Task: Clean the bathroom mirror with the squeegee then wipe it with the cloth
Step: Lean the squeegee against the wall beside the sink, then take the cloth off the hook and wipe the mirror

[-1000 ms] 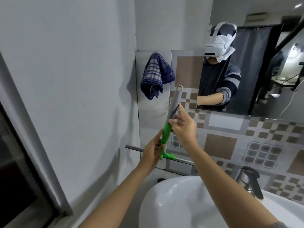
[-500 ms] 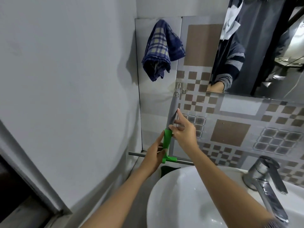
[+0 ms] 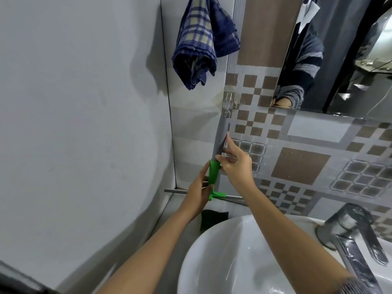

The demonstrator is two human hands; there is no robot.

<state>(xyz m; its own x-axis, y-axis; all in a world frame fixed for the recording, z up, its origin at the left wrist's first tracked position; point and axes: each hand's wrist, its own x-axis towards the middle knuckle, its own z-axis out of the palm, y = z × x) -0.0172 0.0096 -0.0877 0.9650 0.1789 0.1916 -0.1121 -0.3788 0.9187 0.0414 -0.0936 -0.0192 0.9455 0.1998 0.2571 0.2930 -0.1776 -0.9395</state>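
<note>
The squeegee (image 3: 214,172) stands upright against the tiled wall, with a grey handle, a green neck and its blade lying level at the bottom. My left hand (image 3: 197,196) grips the green neck from the left. My right hand (image 3: 237,168) pinches the grey handle just above it, forefinger stretched up along the shaft. The handle's top end sits right under a small clear wall hook (image 3: 228,101). The blue checked cloth (image 3: 203,39) hangs on the wall above. The mirror (image 3: 350,60) fills the upper right and reflects a striped sleeve.
A white sink (image 3: 233,262) lies below my arms, with a chrome faucet (image 3: 356,236) at its right. A dark green sponge (image 3: 214,218) rests on the ledge behind the basin. A plain grey wall closes off the left side.
The view has tilted down and moved closer to the wall. The squeegee, held in both hands, has come down so that its handle tip is at the wall hook.
</note>
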